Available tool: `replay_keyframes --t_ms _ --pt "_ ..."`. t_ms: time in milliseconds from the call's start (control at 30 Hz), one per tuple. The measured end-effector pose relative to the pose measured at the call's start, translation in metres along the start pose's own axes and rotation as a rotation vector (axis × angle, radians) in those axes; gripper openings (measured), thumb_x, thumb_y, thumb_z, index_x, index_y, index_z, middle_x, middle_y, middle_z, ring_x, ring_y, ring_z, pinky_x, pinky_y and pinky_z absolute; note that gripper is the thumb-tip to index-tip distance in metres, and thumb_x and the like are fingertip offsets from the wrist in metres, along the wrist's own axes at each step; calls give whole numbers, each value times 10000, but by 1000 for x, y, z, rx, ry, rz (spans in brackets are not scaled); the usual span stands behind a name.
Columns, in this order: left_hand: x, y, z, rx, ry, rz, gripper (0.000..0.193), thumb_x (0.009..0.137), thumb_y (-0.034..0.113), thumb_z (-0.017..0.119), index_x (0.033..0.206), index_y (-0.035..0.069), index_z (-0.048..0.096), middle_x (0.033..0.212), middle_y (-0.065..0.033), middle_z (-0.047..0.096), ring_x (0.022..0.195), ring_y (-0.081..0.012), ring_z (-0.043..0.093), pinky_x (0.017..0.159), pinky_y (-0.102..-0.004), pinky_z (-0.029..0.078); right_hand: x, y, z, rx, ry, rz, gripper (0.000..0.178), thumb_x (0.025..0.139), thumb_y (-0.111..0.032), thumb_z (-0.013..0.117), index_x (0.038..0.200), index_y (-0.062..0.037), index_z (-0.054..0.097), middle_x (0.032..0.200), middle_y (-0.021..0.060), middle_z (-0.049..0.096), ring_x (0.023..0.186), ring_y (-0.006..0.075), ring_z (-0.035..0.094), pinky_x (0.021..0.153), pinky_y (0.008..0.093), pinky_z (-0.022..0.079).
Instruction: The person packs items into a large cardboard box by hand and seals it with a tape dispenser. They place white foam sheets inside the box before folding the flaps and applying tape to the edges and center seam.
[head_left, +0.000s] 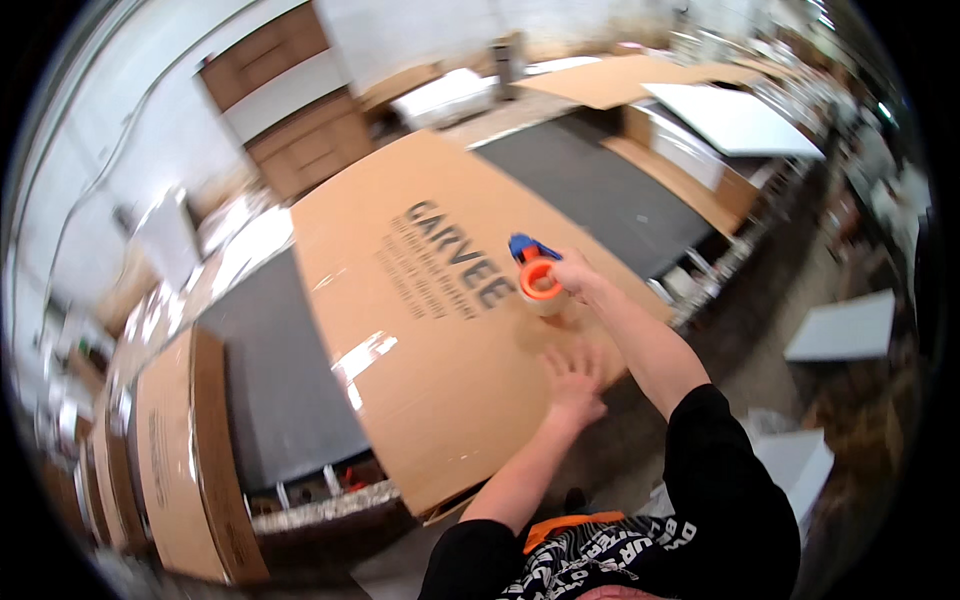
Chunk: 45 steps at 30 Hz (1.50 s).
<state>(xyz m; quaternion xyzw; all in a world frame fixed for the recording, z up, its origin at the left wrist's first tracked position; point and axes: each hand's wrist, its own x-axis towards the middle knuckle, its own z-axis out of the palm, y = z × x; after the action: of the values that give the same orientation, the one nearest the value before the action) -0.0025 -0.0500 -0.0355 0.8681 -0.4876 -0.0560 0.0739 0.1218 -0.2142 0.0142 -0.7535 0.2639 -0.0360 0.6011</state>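
1. A large, flat carton of brown cardboard with black print [450,340] lay across the dark grey conveyor belt [280,370], so the belt carried its weight and its top face was within reach.
2. Above the right part of this carton, the fingers of the right hand [572,276] were grasping a blue-and-orange tape dispenser with a roll [538,294]. This grip from the side left the blue head uncovered. Whether the dispenser touched the cardboard, I could not tell.
3. Nearer to the carton's edge on the person's side, the left hand [575,372] had its fingers released and spread, palm down, holding nothing; probably it steadied the carton.
4. Left of the large carton, a narrower brown cardboard box [165,455] was placed apart.
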Motion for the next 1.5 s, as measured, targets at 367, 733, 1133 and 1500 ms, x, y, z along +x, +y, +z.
replay_keyframes --t_ms 367,733,1133,1500 --pt "-3 -9 8 121 37 -8 1001 655 426 764 1497 165 290 1544 -180 263 1329 -597 243 1097 -665 189 -126 -21 -114 -1202 -399 -39 426 592 -294 662 926 -35 712 889 164 699 806 343 682 703 423 554" --pt "-17 -18 7 181 -4 -31 929 651 394 762 1458 154 369 1530 -178 296 1309 -521 350 1098 -603 254 -173 110 -57 -1494 -291 -239 292 652 -316 703 835 -91 738 754 87 687 803 266 691 663 417 553" --pt "-262 -148 -28 194 -10 -90 968 666 352 791 1431 -17 326 1496 -256 305 1389 -421 288 1145 -529 232 -313 37 39 -896 65 -444 357 733 -297 636 1058 -152 657 1011 166 608 823 356 656 704 457 543" --pt "-293 -198 4 0 443 24 800 620 356 815 1255 -45 539 1303 -240 555 1218 -398 531 1048 -476 412 -313 -6 202 -1152 -267 -426 245 613 -269 663 747 -72 722 804 139 700 803 299 689 696 400 557"
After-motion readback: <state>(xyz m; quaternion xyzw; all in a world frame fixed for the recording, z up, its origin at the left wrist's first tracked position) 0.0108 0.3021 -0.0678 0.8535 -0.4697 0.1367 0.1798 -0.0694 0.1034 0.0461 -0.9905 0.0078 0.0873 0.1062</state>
